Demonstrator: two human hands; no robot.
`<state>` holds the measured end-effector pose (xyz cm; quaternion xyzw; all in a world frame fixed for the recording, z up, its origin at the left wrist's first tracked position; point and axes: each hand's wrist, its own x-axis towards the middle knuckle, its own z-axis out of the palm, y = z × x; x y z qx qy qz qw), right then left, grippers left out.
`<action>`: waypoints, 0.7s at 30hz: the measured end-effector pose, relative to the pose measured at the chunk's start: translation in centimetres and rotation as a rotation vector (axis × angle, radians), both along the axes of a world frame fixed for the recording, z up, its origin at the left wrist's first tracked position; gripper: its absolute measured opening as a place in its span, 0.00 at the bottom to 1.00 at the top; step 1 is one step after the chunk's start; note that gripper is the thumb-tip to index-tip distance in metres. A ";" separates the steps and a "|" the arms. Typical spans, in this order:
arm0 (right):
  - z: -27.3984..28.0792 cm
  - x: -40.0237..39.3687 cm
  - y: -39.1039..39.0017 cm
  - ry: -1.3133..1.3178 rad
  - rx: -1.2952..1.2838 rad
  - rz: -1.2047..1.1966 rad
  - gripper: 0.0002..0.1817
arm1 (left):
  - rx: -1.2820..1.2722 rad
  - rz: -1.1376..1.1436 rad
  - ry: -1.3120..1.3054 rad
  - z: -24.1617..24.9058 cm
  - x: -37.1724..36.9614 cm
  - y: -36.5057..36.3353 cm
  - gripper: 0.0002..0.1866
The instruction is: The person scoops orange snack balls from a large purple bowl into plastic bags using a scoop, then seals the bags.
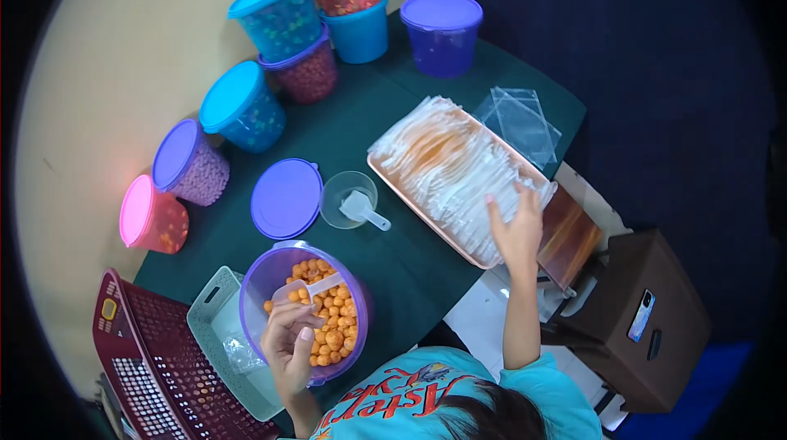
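Observation:
My left hand (288,346) is over the near rim of a purple tub (256,284), its fingers loosely bent and the thumb apart from them. Inside the tub are orange puffed snack balls (332,329), and a white scoop (316,286) lies on them just beyond my fingertips, its handle pointing away to the right. My right hand (518,231) reaches over the near right end of a pink tray (426,223), thumb and fingers spread. Rows of clear plastic bags (459,170) fill this tray, and my fingertips are right at them.
A purple lid (285,198) and a clear bowl (332,194) with a small white scoop (361,206) lie mid-table. Several lidded tubs (246,108) line the far left edge. Loose bags (520,124) lie behind the tray. A maroon basket (152,342) and green basket (217,309) stand left; a brown box (656,309) stands right.

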<state>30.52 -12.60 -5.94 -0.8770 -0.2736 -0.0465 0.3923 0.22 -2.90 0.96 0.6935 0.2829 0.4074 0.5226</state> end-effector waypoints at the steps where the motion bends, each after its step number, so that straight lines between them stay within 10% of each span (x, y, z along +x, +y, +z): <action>1: 0.9 0.6 0.4 -0.169 0.069 0.005 0.19 | 0.006 0.018 -0.003 0.0 -0.6 0.0 0.11; 9: -3.6 6.8 12.4 -0.441 -0.140 0.690 0.08 | 0.053 0.157 -0.046 0.2 -4.6 -0.2 0.10; 21: -1.7 6.6 12.8 -0.346 -0.611 0.828 0.13 | -0.006 0.284 -0.120 -0.5 -7.3 0.2 0.10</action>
